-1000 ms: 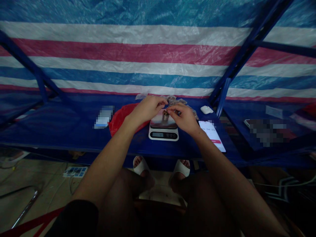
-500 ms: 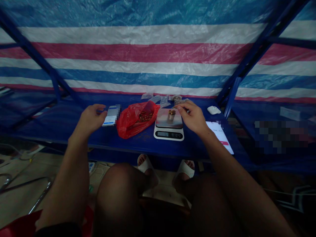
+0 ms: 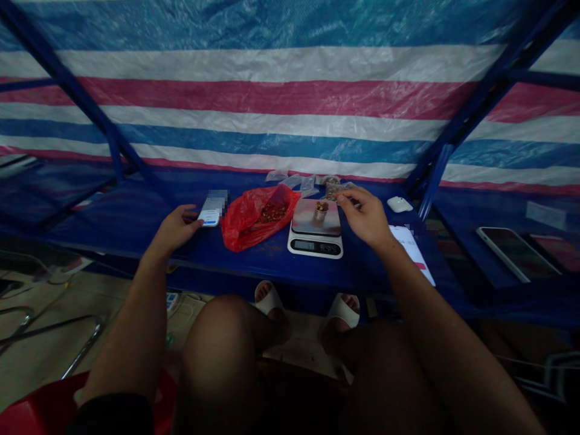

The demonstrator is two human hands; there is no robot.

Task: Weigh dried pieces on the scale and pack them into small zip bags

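On the left, my left hand [image 3: 178,227] hovers or rests by the near left corner of a lit phone [image 3: 212,211], thumb and fingers apart. My right hand [image 3: 365,216] is over the right side of a kitchen scale [image 3: 315,225], its thumb and index finger pinched together; whatever is between them is too small to make out. A small metal cup [image 3: 321,214] heaped with brown pieces stands on the scale's plate. Left of the scale lies an open red plastic bag [image 3: 240,220] with reddish-brown pieces [image 3: 273,212] inside.
Small clear bags [image 3: 308,184] and a bag of brown pieces [image 3: 333,186] lie behind the scale. To the right are a white earbud case [image 3: 399,204], a second lit phone [image 3: 410,251] and a dark-screened phone [image 3: 516,254]. A striped tarp [image 3: 281,96] hangs behind the blue table [image 3: 254,263].
My left hand has lowered toward the near left corner of the phone. My right hand stays pinched beside the cup. The whole view has shifted slightly.
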